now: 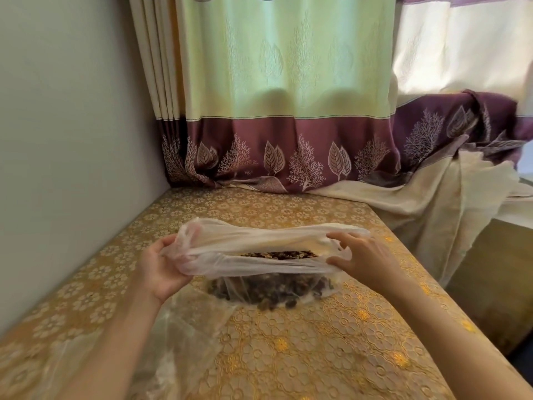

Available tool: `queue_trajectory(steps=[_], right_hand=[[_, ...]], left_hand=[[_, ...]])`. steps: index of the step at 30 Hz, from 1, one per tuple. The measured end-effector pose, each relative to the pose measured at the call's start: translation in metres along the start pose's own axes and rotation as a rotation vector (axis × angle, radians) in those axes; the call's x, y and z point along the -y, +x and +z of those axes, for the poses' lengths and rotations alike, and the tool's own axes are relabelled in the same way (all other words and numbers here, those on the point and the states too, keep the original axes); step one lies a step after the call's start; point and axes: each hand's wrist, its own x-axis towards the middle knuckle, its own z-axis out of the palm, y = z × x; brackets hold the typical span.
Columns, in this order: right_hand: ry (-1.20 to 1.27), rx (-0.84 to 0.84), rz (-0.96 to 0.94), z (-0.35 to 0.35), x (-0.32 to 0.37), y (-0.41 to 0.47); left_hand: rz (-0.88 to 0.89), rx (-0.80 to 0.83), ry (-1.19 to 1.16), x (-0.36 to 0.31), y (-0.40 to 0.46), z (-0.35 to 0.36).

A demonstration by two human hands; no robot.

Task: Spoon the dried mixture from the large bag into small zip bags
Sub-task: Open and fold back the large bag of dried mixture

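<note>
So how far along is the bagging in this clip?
Barely started. Done: nothing filled that I can see; no spoon in view. In hand: the left hand and right hand grip the large bag at its rim and stretch its mouth open over the dried mixture. Clear plastic lies nearer on the table, possibly the small bags. Left: all the spooning.

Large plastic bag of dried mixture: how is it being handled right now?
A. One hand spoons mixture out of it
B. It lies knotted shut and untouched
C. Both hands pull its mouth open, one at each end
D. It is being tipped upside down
C: the left hand and right hand each grip an end of the large plastic bag, stretching its mouth wide over the dried mixture.
</note>
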Motion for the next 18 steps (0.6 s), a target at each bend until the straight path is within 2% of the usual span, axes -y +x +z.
queue_trajectory(steps=[4,5,6,8,9,10,12,13,14,15,18], right_hand=[[-0.033,-0.002,0.097,-0.001,-0.002,-0.005],[0.006,-0.011,0.124,0.0,-0.002,-0.005],[0.038,-0.024,0.146,0.0,0.0,-0.006],[0.06,-0.052,0.171,0.003,0.004,-0.007],[0.067,-0.069,0.178,0.004,0.007,-0.007],[0.079,-0.095,0.189,0.005,0.01,-0.007],[0.095,-0.196,0.215,0.004,0.016,-0.004],[0.075,-0.253,0.236,0.004,0.019,-0.002],[0.034,-0.293,0.266,0.004,0.021,-0.001],[-0.018,-0.301,0.305,0.004,0.022,0.001],[-0.114,-0.149,0.444,0.012,0.021,0.003]], left_hand=[[-0.05,0.003,0.221,0.001,-0.015,0.008],[-0.01,0.0,0.381,0.002,-0.017,0.01],[0.07,-0.069,0.664,0.005,-0.019,0.012],[0.32,-0.316,1.185,0.009,-0.018,0.015],[0.432,-0.43,1.341,0.012,-0.019,0.022],[0.622,-0.514,1.536,0.016,-0.02,0.029],[1.061,-0.508,1.906,0.031,-0.018,0.039],[1.203,-0.445,1.982,0.04,-0.018,0.042],[1.231,-0.401,2.046,0.05,-0.016,0.046],[1.149,-0.384,2.106,0.058,-0.014,0.047],[0.712,-0.419,2.251,0.069,0.002,0.036]])
